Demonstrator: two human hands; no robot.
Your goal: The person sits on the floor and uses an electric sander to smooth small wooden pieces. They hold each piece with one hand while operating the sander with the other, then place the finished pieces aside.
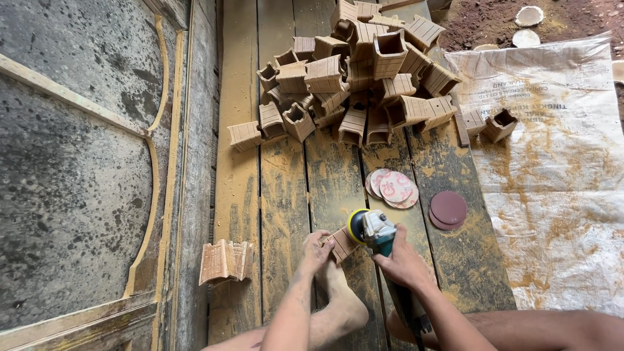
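Observation:
My left hand (316, 250) presses a small ribbed wooden block (340, 244) down on the plank floor, with my bare foot (341, 296) just behind it. My right hand (404, 263) grips the body of a teal and grey angle grinder (376, 229). Its yellow-rimmed sanding disc (355, 225) touches the block's upper end. The grinder's handle and cable run back under my right forearm.
A big heap of similar hollow ribbed wooden blocks (364, 71) lies at the far end of the dusty planks (286, 195). Loose sanding discs (392, 187) and maroon ones (448, 209) lie beside the grinder. Finished pieces (225, 261) sit left; a white sack (552, 175) lies right.

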